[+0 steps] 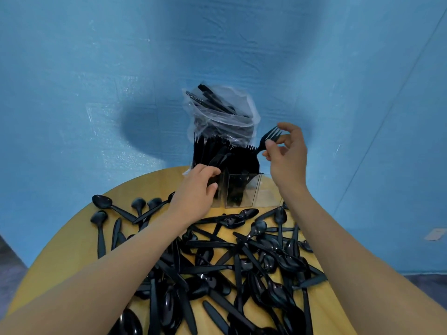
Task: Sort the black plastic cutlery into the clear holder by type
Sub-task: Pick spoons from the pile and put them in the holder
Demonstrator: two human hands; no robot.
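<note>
The right hand (287,151) is raised above the far right corner of the clear holder (242,189), its grip narrow: thumb and fingertips pinch a black fork (271,139) at the neck just below the tines. The tines point up and away toward the blue wall (96,68), and the handle slants down and left toward the forks already standing in the holder. The fork sits at the front of the grip, not in the palm.

The left hand (196,189) reaches to the holder's left compartment, fingers curled around the black cutlery standing there; which type it grips I cannot tell.

The holder stands at the far edge of the round yellow counter (72,250), its left and middle compartments packed with dark upright pieces, the near right section looking see-through. Behind it a crumpled clear plastic bag (222,112) holds more black pieces.

Nearer the person, a loose pile of black spoons and knives (242,262) covers the counter between the forearms, with several spoons (104,201) lying apart on the left.
</note>
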